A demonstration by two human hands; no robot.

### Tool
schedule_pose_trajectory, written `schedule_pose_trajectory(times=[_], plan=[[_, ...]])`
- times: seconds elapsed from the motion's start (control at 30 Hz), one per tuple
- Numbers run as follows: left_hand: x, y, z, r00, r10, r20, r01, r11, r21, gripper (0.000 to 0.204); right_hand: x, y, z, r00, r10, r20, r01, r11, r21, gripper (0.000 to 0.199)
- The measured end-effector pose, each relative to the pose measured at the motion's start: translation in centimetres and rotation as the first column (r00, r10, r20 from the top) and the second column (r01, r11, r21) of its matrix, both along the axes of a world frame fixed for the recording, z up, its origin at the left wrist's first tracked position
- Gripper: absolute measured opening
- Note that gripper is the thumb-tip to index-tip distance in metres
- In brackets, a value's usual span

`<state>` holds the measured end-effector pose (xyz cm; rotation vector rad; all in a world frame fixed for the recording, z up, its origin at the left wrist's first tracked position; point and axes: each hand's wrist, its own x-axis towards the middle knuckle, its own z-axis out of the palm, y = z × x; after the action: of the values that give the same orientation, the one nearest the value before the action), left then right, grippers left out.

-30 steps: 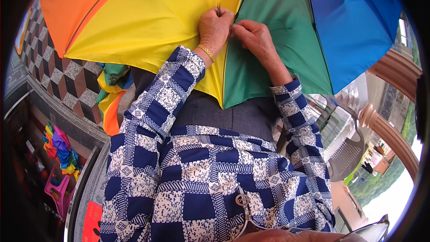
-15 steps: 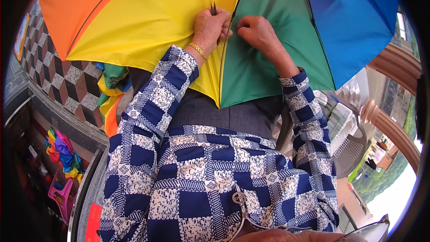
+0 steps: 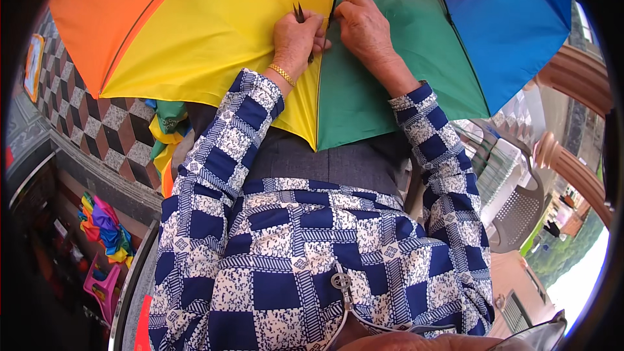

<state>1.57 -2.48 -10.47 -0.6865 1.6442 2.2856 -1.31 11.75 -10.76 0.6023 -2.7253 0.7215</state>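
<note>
In the head view we see a spread umbrella over the lap, ribs facing us, its near edge across the thighs and its far edge out of sight. Our left hand is curled around a pair of dark snips, points away from us, beside the rib where yellow meets green. Our right hand has its fingertips pressed together at that same rib, farther from the near edge; whether anything thin is pinched there, we cannot tell.

We judge the step in hand to be fine fingertip work where cloth meets rib. The next move seems to call for a steady right pinch, with the snips' points clear of the cloth.

Counting, we find one umbrella showing four main colours and three clear ribs, one pair of snips, one gold bracelet, two heaps of bright cloth beyond the umbrella's left edge, and one grey chair past its right.
</note>
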Motion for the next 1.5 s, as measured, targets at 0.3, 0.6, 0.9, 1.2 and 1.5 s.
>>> schedule_pose_trajectory(times=[0.3, 0.6, 0.9, 1.2, 1.5], plan=[[-0.6, -0.5, -1.3, 0.999, 0.014, -0.043, -0.013, 1.0, 0.012, 0.013, -0.3, 7.9, 4.1, 0.979, -0.183, -0.084, 0.194, 0.971, 0.142, 0.005], [-0.8, -1.1, -1.2, 1.0, -0.012, -0.027, 0.012, 1.0, 0.003, 0.013, 1.8, 3.9, 5.2, 0.973, -0.115, 0.198, 0.18, 0.919, -0.352, 0.006], [-0.3, -0.6, -0.6, 1.0, -0.002, -0.011, 0.001, 0.999, -0.035, 0.013, -0.7, 0.4, 1.5, 0.992, 0.123, 0.003, -0.123, 0.983, 0.14, 0.006], [-0.3, -0.3, -0.6, 1.0, -0.011, -0.009, 0.011, 0.999, -0.048, 0.014, -1.3, 1.6, 0.7, 0.972, 0.221, -0.076, -0.198, 0.953, 0.228, 0.004], [-0.4, 0.1, -1.0, 1.0, -0.027, -0.01, 0.027, 1.0, -0.002, 0.016, -0.3, 1.6, 1.5, 0.987, 0.156, 0.029, -0.159, 0.971, 0.179, 0.004]])
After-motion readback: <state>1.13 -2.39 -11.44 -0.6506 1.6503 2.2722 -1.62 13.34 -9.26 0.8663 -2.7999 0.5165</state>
